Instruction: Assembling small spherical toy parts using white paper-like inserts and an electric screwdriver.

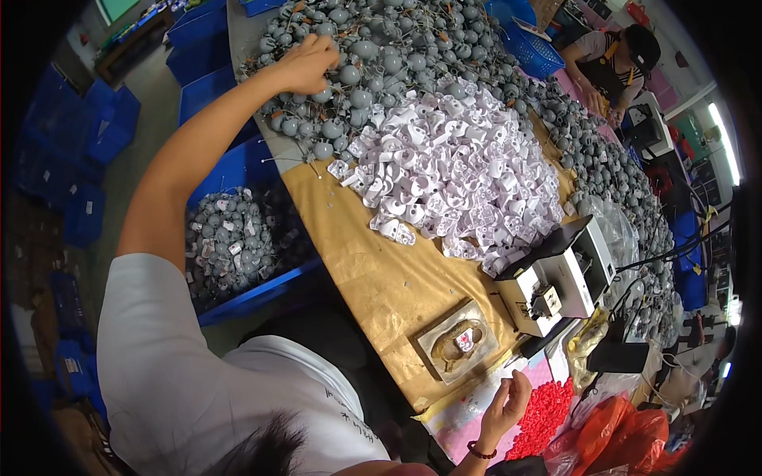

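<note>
My left hand [308,65] reaches out to the far left, on a heap of grey round plastic parts [389,59] with thin wires. Its fingers curl downward among them, and what they grip is hidden. Near the lower edge, my right hand [508,403] is raised beside a pile of small red pieces [544,416], thumb and fingers apart with nothing visible between them. Just beyond it lies a square metal fixture [435,349] with an oval recess, holding a small white piece with a red mark [465,339].
White printed plastic shells [468,170] are heaped mid-table on brown paper [341,246]. A small white machine [548,289] stands to the right. Blue bins, one with grey parts [230,238], line the table's left side. Red plastic bags [619,436] lie lower right. A co-worker [611,63] sits far right.
</note>
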